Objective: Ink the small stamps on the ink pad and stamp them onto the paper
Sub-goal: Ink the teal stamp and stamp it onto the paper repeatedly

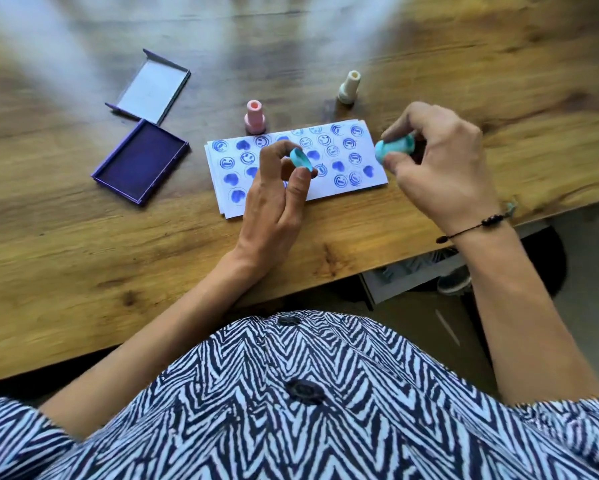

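two stamps (pixel 255 117) standing, one teal stamp (pixel 394 149) in hands.

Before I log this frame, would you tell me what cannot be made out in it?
Head view only:
- Design on the turquoise stamp: the right hand wraps it, and it is motion-blurred.
- Whether the turquoise piece in the left hand is a cap: too small to tell.
- Some prints on the paper: covered by both hands.
- Faces of the pink stamp and cream stamp: they point down at the table.
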`<act>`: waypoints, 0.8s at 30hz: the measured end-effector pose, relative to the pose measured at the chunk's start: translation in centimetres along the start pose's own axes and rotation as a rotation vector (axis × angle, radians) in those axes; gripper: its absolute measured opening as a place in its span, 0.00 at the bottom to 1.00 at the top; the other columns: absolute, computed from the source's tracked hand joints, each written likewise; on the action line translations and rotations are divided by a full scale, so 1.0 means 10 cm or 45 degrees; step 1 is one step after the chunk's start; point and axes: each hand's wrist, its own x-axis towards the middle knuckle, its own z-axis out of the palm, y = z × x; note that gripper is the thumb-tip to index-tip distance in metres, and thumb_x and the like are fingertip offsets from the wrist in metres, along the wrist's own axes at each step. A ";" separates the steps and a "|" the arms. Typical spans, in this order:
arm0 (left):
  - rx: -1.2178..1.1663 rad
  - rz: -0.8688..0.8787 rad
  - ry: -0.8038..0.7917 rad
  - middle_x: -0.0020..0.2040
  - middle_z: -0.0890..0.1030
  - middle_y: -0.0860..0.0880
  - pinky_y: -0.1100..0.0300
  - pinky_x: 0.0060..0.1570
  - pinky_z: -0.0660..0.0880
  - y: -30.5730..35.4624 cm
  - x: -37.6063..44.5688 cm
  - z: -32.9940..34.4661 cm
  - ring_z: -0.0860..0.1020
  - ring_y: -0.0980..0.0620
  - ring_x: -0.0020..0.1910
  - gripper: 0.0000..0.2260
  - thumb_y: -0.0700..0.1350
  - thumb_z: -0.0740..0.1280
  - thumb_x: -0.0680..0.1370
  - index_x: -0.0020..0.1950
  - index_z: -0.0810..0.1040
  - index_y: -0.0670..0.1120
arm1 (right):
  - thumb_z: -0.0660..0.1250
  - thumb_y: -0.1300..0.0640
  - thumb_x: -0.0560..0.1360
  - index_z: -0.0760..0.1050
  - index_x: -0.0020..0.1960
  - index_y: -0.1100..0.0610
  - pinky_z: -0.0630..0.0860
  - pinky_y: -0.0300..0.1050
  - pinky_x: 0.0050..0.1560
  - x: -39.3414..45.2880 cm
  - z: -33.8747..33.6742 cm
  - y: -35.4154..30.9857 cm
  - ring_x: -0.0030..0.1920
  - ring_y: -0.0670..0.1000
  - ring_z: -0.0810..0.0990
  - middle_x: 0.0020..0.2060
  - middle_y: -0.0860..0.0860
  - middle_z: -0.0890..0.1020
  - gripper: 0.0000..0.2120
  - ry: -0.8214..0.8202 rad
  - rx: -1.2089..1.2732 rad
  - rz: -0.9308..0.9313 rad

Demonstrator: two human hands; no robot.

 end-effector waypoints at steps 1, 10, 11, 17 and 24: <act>-0.002 0.003 -0.002 0.47 0.80 0.40 0.67 0.47 0.69 0.01 0.00 0.00 0.77 0.60 0.46 0.11 0.44 0.56 0.78 0.57 0.66 0.40 | 0.67 0.65 0.67 0.77 0.45 0.59 0.63 0.34 0.40 -0.04 0.03 0.01 0.42 0.47 0.71 0.45 0.56 0.81 0.07 -0.016 0.008 0.013; -0.085 -0.005 -0.179 0.47 0.77 0.47 0.65 0.50 0.71 0.12 -0.08 -0.02 0.75 0.53 0.46 0.11 0.42 0.64 0.74 0.54 0.73 0.40 | 0.68 0.67 0.68 0.77 0.41 0.49 0.77 0.41 0.37 -0.33 0.24 -0.11 0.32 0.44 0.78 0.34 0.45 0.80 0.13 -0.041 0.802 0.198; -0.122 -0.017 -0.191 0.46 0.78 0.48 0.64 0.50 0.72 0.15 -0.08 -0.01 0.76 0.52 0.46 0.10 0.42 0.64 0.74 0.54 0.74 0.40 | 0.68 0.67 0.69 0.77 0.41 0.49 0.76 0.39 0.37 -0.32 0.23 -0.12 0.32 0.43 0.78 0.35 0.46 0.80 0.12 -0.043 0.832 0.185; -0.046 0.002 -0.186 0.44 0.79 0.44 0.64 0.47 0.73 0.23 -0.06 -0.05 0.76 0.53 0.43 0.10 0.41 0.66 0.74 0.52 0.76 0.38 | 0.68 0.66 0.69 0.78 0.43 0.52 0.76 0.35 0.36 -0.33 0.22 -0.15 0.32 0.40 0.78 0.35 0.46 0.80 0.10 -0.086 0.853 0.123; -0.085 -0.128 -0.126 0.43 0.80 0.48 0.44 0.50 0.77 0.31 -0.05 -0.09 0.78 0.49 0.43 0.10 0.45 0.64 0.73 0.50 0.77 0.41 | 0.67 0.66 0.69 0.77 0.39 0.47 0.75 0.43 0.36 -0.26 0.21 -0.20 0.29 0.44 0.76 0.32 0.46 0.79 0.13 -0.160 0.801 0.047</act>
